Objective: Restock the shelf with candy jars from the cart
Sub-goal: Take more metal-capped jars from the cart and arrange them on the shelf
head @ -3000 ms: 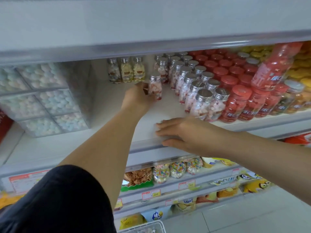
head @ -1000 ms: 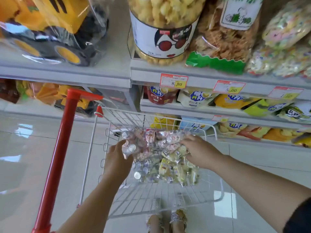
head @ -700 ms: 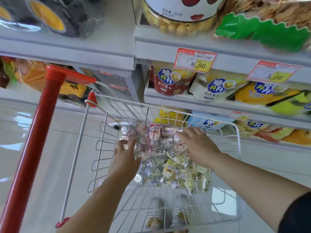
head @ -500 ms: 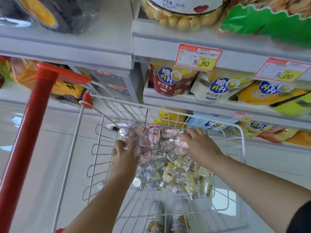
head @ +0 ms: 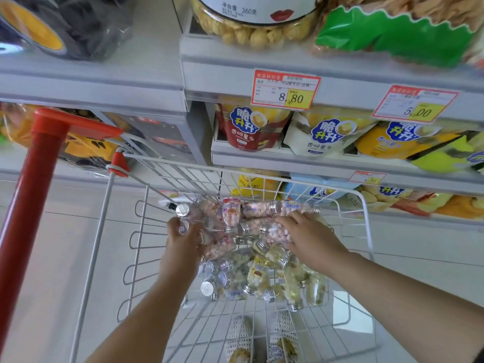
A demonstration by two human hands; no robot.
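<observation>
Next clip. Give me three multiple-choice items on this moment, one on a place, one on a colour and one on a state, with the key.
1. Where do the candy jars lie?
A. on the floor
B. in the wire cart
C. on the shelf above the 8.80 tag

2. What colour is the cart's handle?
A. red
B. blue
C. green

3. What is the left hand doing?
A. hanging outside the cart
B. resting flat on a shelf edge
C. gripping jars in the pile

Key: 1 B, the jars are heaped on the basket's wire floor. 2 A, the thick bar at the left is red. 3 C, its fingers curl round silver-capped jars.
</observation>
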